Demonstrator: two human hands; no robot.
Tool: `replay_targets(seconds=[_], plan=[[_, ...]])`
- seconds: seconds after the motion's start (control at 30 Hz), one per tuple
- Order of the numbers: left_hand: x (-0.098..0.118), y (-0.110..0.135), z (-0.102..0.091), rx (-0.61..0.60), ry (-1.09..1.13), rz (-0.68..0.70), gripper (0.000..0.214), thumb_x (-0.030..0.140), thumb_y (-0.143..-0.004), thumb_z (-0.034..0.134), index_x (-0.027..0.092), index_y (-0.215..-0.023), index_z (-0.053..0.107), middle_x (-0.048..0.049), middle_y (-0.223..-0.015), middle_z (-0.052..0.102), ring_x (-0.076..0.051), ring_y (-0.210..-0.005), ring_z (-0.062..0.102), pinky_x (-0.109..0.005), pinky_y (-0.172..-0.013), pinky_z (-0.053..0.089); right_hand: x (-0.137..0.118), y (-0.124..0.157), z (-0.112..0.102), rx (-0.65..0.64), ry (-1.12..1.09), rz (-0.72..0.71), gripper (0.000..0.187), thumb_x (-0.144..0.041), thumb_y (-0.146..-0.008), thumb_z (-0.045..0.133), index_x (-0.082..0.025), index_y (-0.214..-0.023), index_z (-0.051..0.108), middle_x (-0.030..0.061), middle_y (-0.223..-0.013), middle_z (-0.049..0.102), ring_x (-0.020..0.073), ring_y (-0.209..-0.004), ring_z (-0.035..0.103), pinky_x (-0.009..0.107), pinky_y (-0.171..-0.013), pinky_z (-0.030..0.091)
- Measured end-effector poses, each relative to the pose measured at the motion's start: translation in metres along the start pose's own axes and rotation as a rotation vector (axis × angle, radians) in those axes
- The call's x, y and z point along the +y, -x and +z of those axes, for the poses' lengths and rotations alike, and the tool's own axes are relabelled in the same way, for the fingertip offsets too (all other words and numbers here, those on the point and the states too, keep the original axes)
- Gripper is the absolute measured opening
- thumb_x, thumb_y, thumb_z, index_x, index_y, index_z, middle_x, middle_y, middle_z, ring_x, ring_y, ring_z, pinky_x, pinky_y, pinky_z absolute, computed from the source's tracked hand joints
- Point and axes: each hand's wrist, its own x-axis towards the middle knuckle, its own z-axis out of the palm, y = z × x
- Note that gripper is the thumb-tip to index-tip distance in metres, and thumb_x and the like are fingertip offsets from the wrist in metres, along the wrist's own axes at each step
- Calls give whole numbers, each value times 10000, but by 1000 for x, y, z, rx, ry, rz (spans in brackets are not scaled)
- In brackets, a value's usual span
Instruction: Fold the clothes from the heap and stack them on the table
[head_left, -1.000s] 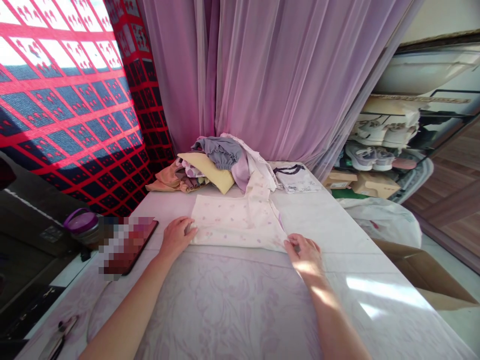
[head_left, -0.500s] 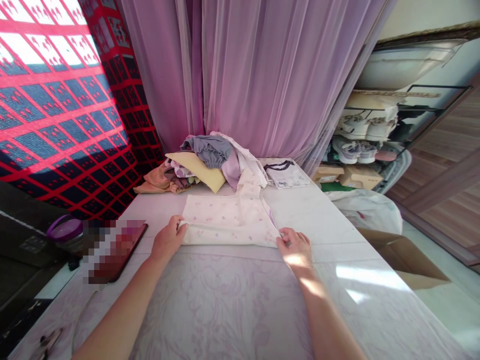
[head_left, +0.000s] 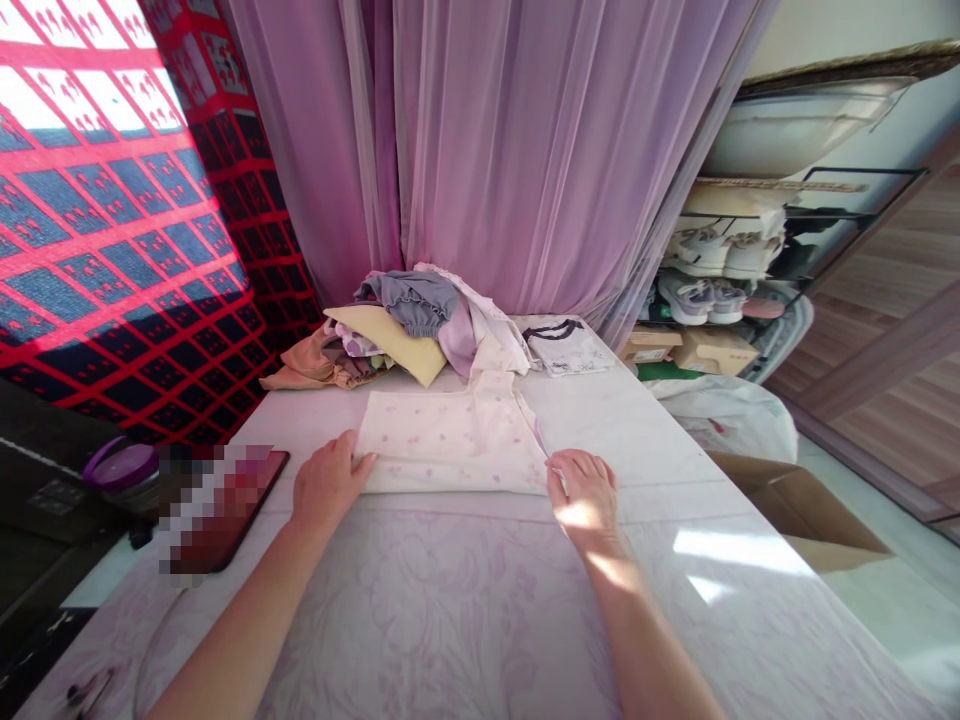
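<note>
A cream top with small pinkish prints (head_left: 450, 440) lies partly folded on the bed, its near edge straight and flat. One sleeve-like part of it stretches back toward a heap of clothes. My left hand (head_left: 328, 485) rests at the top's left edge, open, thumb apart and touching the cloth. At the right edge, by a lilac trim, lies my right hand (head_left: 585, 490). Its thumb and forefinger are apart at the cloth's corner, and it looks open.
Behind the top is a heap of clothes with a yellow folded piece (head_left: 394, 345) and grey shorts (head_left: 416, 300). A folded white shirt (head_left: 570, 350) lies at the back right. A phone (head_left: 247, 510), partly blurred out, is at left. An open cardboard box (head_left: 795, 500) stands beside the bed.
The near fold of the top now lies flatter. My left hand has loosened from its pinch at the left edge, and my right fingers have eased at the right corner.
</note>
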Motion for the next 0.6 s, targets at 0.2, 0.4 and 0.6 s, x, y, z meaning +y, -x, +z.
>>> replay_targets(seconds=[0.2,0.4,0.6], plan=[[48,33,30,30,107,640,469,462,-964,320,243,-1321,529,-54,-1457,463,-245,-1364,358,-434,-1123,252,-57,10,15,-372,-41,-290,473,-401,-956,375,-245,-1393,468,60,-1491,407,232,-1394,298,452,-1140,169],[48,38,53,-60,76,601,537,570,-938,325,350,-1421,403,-44,-1534,346,-281,-1406,283,-535,-1130,134,-65,13,23,-623,25,-245,547,-555,-944,318,-351,-1451,354,35,-1557,273,326,-1434,178,658,-1094,71],[25,36,49,-39,62,503,610,584,-923,339,284,-1454,362,-89,-1527,350,-306,-1398,290,-556,-1123,123,-62,12,20,-593,34,-241,567,-550,-936,340,-336,-1462,339,45,-1569,238,306,-1444,146,614,-1117,58]])
